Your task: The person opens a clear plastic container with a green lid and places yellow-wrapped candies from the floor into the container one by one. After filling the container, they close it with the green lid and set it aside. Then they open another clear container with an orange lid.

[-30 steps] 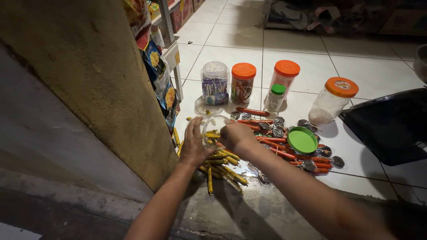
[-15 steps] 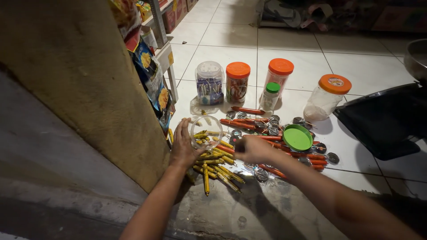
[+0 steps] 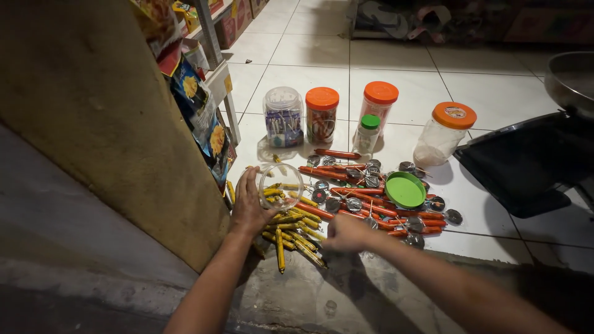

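Note:
My left hand (image 3: pixel 247 209) holds a clear plastic jar (image 3: pixel 281 184) tipped on its side on the tiled floor, mouth towards me, with a few yellow wrapped sticks inside. More yellow sticks (image 3: pixel 296 234) lie in a heap just below it. My right hand (image 3: pixel 345 234) hovers low over the floor at the right edge of that heap, fingers curled; whether it holds anything is hidden. Orange-red sticks (image 3: pixel 377 210) and round dark wrapped sweets (image 3: pixel 354 203) are spread to the right. A green lid (image 3: pixel 405 189) rests on them.
Behind the spread stand a clear-lidded jar (image 3: pixel 283 117), two orange-lidded jars (image 3: pixel 322 116) (image 3: pixel 378 106), a small green-capped bottle (image 3: pixel 369 133) and a wide orange-lidded jar (image 3: pixel 444 135). A black tray (image 3: pixel 526 164) and metal bowl (image 3: pixel 572 77) sit right. A rough pillar (image 3: pixel 93 124) and packet rack (image 3: pixel 201 108) stand left.
My right hand has pulled back from the jar's mouth, down and towards me, to the floor beside the yellow sticks. My left hand still holds the jar, which now shows its open mouth.

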